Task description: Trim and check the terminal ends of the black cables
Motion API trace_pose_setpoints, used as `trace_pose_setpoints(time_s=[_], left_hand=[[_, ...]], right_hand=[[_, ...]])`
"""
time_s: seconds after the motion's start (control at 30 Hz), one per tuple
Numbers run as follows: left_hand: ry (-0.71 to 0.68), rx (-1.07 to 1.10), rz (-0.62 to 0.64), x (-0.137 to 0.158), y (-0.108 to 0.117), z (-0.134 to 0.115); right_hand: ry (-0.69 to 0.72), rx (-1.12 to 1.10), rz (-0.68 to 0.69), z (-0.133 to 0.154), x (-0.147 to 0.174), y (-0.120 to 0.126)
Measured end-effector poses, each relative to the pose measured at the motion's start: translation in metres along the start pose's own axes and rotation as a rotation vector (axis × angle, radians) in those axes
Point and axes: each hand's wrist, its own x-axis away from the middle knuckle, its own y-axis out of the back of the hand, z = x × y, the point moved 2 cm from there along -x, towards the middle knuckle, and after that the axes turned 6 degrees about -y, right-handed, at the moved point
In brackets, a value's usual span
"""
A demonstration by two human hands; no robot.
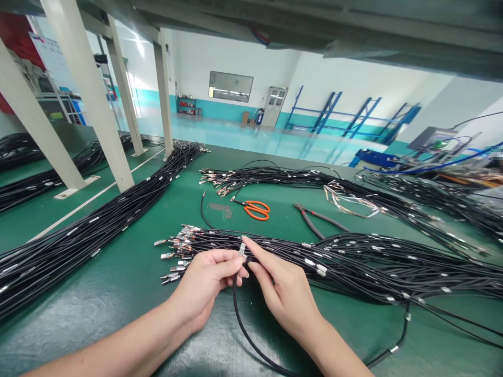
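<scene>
My left hand [214, 275] pinches the end of a black cable [240, 319] between thumb and fingers. A small silver connector [242, 249] sticks up from the pinch. The cable hangs below the fingers and curves along the table toward me. From the other side, my right hand [288, 288] closes in with index finger and thumb at the connector; the index fingertip is by its top. The exact contact there is partly hidden. Just behind both hands lies a thick bundle of black cables [361, 262], its silver plug ends [184, 238] fanned out at the left.
Orange-handled scissors [257, 210] and pliers with dark grips [320, 222] lie beyond the bundle on the green table [129, 293]. More cable bundles run at the left [106, 225] and back [283, 177]. White posts [94, 99] stand at left, beneath an overhead shelf [334, 31].
</scene>
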Motion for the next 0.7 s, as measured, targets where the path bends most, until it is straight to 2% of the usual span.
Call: trace_pose_setpoints(time_s=[0.27, 0.53, 0.7], left_hand=[[-0.003, -0.022, 0.017, 0.0001, -0.0001, -0.0009], [0.0, -0.031, 0.022, 0.0011, -0.0011, -0.0021], [0.002, -0.021, 0.028, 0.0011, -0.0017, -0.002]], right_hand=[[-0.044, -0.004, 0.052, -0.0008, 0.0006, 0.0018], [-0.036, -0.069, 0.03, -0.0033, -0.0007, 0.0029], [-0.045, -0.08, 0.083, -0.0035, -0.0002, 0.0046]])
